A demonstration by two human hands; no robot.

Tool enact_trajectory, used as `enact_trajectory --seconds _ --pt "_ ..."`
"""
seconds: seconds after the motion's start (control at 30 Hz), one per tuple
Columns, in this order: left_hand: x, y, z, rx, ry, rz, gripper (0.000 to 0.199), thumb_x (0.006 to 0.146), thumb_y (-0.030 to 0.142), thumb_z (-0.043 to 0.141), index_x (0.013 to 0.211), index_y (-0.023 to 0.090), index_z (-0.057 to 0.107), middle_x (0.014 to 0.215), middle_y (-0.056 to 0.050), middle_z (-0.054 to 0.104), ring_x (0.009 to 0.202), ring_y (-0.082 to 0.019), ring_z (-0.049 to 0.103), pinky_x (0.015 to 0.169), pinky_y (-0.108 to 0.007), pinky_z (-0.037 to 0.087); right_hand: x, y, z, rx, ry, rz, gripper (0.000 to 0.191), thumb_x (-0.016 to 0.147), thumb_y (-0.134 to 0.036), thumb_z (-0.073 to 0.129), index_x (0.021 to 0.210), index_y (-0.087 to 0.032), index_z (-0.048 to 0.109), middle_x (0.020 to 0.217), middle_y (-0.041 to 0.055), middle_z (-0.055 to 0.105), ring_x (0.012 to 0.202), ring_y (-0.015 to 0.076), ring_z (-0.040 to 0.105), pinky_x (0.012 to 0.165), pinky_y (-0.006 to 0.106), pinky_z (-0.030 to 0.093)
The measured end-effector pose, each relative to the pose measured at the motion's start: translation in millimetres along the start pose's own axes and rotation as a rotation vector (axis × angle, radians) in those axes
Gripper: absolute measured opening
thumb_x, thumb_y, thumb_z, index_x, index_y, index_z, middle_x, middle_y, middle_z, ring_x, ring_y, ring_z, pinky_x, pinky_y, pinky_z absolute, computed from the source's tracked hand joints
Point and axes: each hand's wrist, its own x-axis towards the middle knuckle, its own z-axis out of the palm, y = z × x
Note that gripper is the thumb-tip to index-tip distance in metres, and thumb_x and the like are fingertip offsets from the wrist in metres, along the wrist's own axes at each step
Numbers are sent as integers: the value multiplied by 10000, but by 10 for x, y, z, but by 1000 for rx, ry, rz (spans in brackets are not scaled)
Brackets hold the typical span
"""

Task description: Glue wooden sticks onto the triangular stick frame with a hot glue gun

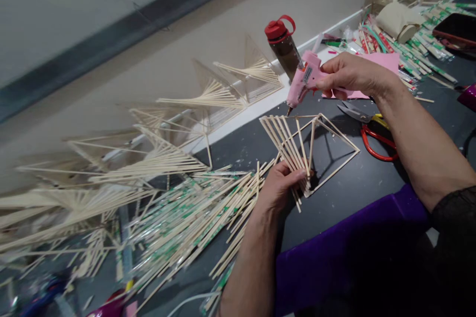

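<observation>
My right hand (345,75) is closed around the handle of a pink hot glue gun (303,79). Its nozzle points down, close to the top bar of a small frame made of thin wooden sticks (288,141); whether it touches cannot be made out. Several sticks fan out along one side of that frame. My left hand (284,183) grips the frame low on the fanned side, thumb across the sticks, fingers partly hidden behind them. Red-handled scissors (375,141) lie beneath my right forearm, blades partly spread.
Loose sticks and green-printed wrappers (193,208) are heaped at left. Finished stick structures (219,94) line the wall. A red-capped bottle (282,44) stands behind the glue gun. More wrapped sticks (416,54) and a dark phone (455,32) lie at far right. Purple material (345,237) covers the near edge.
</observation>
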Motion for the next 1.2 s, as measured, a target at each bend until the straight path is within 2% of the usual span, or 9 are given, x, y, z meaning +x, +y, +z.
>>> enact_trajectory --seconds 0.2,0.5,0.97,1.2 --pt "14 -15 -12 1 -19 1 403 486 343 933 776 144 737 661 -21 701 574 -125 618 560 -231 474 -12 -9 -16 -30 -2 -1 245 838 -245 729 654 -145 602 568 -13 577 438 46 444 409 205 343" --pt "-10 -17 7 -3 2 12 366 516 320 915 783 146 735 670 -16 701 570 -117 614 559 -228 466 -9 -19 14 -27 18 1 283 816 -321 757 654 -153 597 560 -13 567 442 50 448 404 202 347" --pt "31 -31 -25 11 -15 -14 385 478 328 929 754 142 735 652 -18 694 549 -111 597 541 -223 449 -18 -38 -6 -57 8 14 249 838 -270 720 653 -147 608 593 0 591 448 56 460 428 222 367" --pt "12 -33 -12 -5 -7 9 380 505 325 917 792 149 740 682 -23 705 584 -119 616 570 -226 464 -25 -41 -29 -80 -2 26 239 836 -291 725 680 -147 616 587 -3 588 466 57 465 435 211 372"
